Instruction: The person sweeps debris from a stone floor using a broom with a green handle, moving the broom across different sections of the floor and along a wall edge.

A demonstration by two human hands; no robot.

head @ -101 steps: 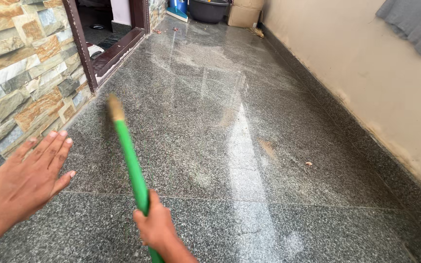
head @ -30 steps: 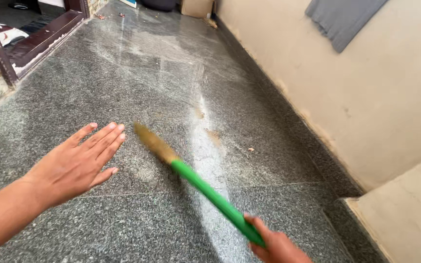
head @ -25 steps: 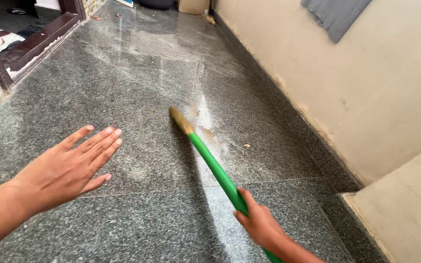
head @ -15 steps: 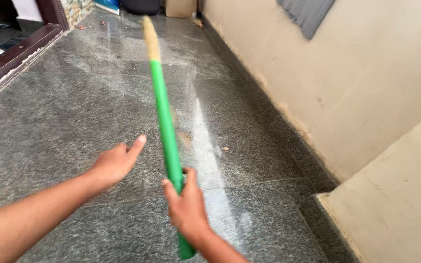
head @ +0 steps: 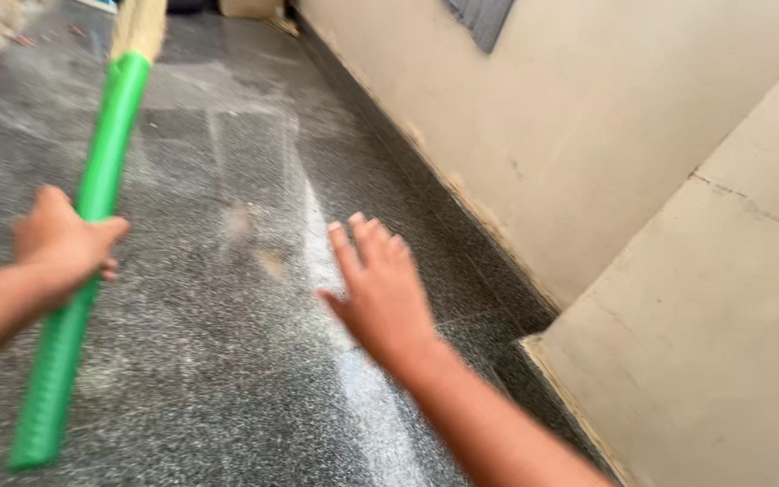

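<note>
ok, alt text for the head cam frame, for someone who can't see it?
The left hand grips a green broom handle upright over a dusty grey granite floor, while the right hand hovers open, fingers spread, holding nothing. A beige wall runs along the right.

Two hands are in view — the left hand (head: 63, 242) is closed round one broom handle (head: 83, 261), and the right hand (head: 382, 293) is spread flat with nothing in it. There is one broom, with one green handle and one straw-coloured bristle head (head: 137, 27) at the top edge of the floor. One dark speckled stone floor (head: 227, 361) carries it all. Two beige wall surfaces show — one long wall (head: 588, 117) along the floor's right edge and one lower block (head: 723, 361) at its near right corner. One grey cloth (head: 480, 16) hangs on the long wall.
</note>
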